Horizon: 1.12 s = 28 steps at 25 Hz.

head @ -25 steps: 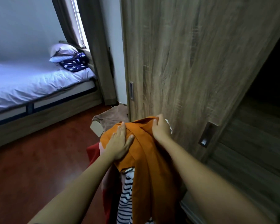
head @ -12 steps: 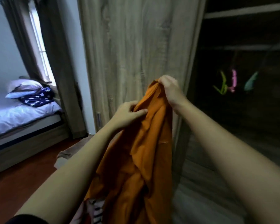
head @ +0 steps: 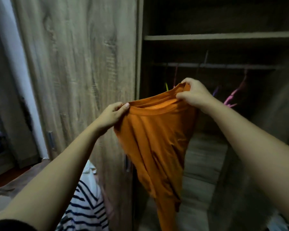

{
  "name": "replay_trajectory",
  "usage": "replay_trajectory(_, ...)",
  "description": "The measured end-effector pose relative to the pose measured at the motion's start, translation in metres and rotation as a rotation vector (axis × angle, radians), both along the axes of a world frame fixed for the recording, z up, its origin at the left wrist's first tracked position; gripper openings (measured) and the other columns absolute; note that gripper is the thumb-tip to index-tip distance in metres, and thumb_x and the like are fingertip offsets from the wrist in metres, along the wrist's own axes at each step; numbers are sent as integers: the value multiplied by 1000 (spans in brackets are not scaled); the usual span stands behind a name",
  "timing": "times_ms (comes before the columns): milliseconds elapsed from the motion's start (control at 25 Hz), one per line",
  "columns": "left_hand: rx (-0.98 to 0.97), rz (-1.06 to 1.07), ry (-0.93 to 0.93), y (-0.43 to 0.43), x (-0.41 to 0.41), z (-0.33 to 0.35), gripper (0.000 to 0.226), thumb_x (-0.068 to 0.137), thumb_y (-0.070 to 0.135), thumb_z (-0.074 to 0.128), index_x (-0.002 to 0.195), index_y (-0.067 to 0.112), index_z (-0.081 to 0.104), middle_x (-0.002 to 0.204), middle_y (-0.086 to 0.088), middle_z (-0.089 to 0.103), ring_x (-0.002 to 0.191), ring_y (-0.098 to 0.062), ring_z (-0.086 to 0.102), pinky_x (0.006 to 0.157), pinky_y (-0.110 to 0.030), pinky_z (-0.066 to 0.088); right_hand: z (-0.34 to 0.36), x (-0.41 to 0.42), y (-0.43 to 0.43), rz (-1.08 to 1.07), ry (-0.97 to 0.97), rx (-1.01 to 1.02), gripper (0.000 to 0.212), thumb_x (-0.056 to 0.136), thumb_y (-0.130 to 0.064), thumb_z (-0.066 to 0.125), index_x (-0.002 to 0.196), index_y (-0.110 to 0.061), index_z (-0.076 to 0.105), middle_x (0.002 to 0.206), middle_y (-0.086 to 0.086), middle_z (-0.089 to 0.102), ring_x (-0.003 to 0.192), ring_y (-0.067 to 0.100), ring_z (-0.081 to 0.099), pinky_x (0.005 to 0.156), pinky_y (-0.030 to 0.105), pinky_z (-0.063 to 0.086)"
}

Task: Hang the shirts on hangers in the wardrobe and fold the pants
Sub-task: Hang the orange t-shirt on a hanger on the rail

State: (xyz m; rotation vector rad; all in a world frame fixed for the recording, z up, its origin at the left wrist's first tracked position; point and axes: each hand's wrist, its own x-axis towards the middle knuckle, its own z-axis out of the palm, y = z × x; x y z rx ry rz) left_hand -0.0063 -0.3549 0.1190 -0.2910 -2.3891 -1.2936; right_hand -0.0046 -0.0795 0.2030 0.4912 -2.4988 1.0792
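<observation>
An orange shirt (head: 155,140) hangs in the air in front of the open wardrobe, its neckline stretched wide between my hands. My left hand (head: 113,114) pinches the collar's left end. My right hand (head: 194,93) grips the right end, a little higher. The shirt's body drops down past the door edge. Behind it a rail (head: 220,65) carries pink hangers (head: 234,95), plus a yellow one (head: 166,86) partly hidden by the shirt. The wardrobe's inside is dark.
The wooden sliding door (head: 80,72) stands left of the opening. A shelf (head: 220,37) runs above the rail. A black-and-white striped garment (head: 87,205) and a brown cloth (head: 15,184) lie low at the left. Wooden boards form the wardrobe's bottom.
The orange shirt rose from the pile and is now spread by its collar. My hands moved apart along the neckline. The view swung right and up toward the open wardrobe.
</observation>
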Motion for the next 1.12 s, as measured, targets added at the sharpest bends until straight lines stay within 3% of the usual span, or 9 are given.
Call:
replay_trajectory(80, -4, 41, 25, 17, -8, 13, 45, 92, 48, 49, 84, 4, 57, 71, -4, 53, 66, -18, 52, 63, -35, 41, -1, 3, 19, -60, -4, -83, 15, 83, -16, 55, 92, -28, 54, 87, -2, 55, 80, 17, 57, 65, 28, 47)
replay_trajectory(280, 20, 92, 27, 53, -14, 28, 29, 85, 40, 52, 72, 15, 59, 72, -2, 59, 70, -19, 57, 65, -32, 45, -3, 9, 58, -80, 68, -136, 28, 84, 3, 41, 73, -22, 46, 76, -4, 48, 66, 11, 48, 57, 22, 42)
replay_trajectory(440, -37, 144, 98, 74, -12, 45, 31, 90, 40, 49, 74, 15, 58, 75, -2, 59, 76, -21, 57, 69, -33, 43, -5, 11, 83, -129, 106, -49, 42, 82, 8, 44, 58, -21, 62, 97, -8, 55, 92, 6, 51, 80, 15, 35)
replay_trajectory(560, -85, 183, 179, 86, -7, 50, 27, 97, 34, 44, 73, 22, 48, 75, 3, 52, 75, -17, 50, 65, -31, 37, -13, 9, 98, -237, 119, 424, 35, 85, 1, 52, 89, -26, 74, 116, -1, 64, 108, 16, 58, 95, 21, 43)
replay_trajectory(720, -95, 202, 304, 101, -2, 33, 22, 99, 27, 44, 94, 9, 54, 80, -3, 54, 75, -17, 51, 68, -29, 37, -33, 9, 97, -351, -147, 703, 56, 82, -9, 55, 132, -35, 50, 135, 8, 53, 119, 29, 54, 93, 36, 47)
replay_trajectory(800, -141, 137, 239, 100, -4, 25, 18, 98, 25, 46, 101, 10, 55, 86, 2, 54, 80, -14, 51, 69, -26, 36, -41, 9, 95, -282, -253, 588, 56, 80, -4, 53, 132, -25, 52, 132, 8, 55, 115, 26, 56, 89, 29, 46)
replay_trajectory(960, -145, -4, 90, 86, -10, 24, 17, 94, 36, 52, 109, 29, 51, 101, 8, 51, 99, -16, 49, 83, -33, 40, -41, 9, 86, -180, -299, 45, 38, 86, 2, 48, 118, -12, 63, 124, 8, 60, 103, 20, 58, 82, 25, 46)
replay_trajectory(1040, -298, -72, 40, 84, -13, 25, 23, 90, 39, 57, 110, 30, 52, 108, 4, 52, 101, -17, 51, 83, -34, 43, -42, 6, 79, -182, -302, -14, 43, 87, 2, 46, 125, -16, 57, 121, 6, 55, 103, 23, 58, 80, 28, 49)
replay_trajectory(1120, -312, -85, 134, 85, -16, 20, 23, 91, 29, 58, 113, 25, 53, 110, 4, 53, 102, -16, 52, 83, -30, 41, -49, 6, 75, -231, -226, 100, 45, 82, 1, 51, 120, -22, 59, 116, 2, 48, 103, 21, 54, 77, 26, 49)
